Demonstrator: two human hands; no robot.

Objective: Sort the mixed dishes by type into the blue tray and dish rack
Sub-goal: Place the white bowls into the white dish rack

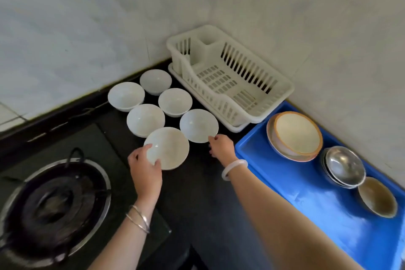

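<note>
Several white bowls stand on the black counter left of the empty white dish rack. My left hand grips the near rim of the closest white bowl. My right hand pinches the near edge of the white bowl beside it. The blue tray at right holds a stack of orange-rimmed plates, a stack of steel bowls and a brownish bowl.
A gas burner with a dark pot stand fills the lower left. White tiled walls close the corner behind the rack and along the tray's far side. Other white bowls sit close together toward the wall.
</note>
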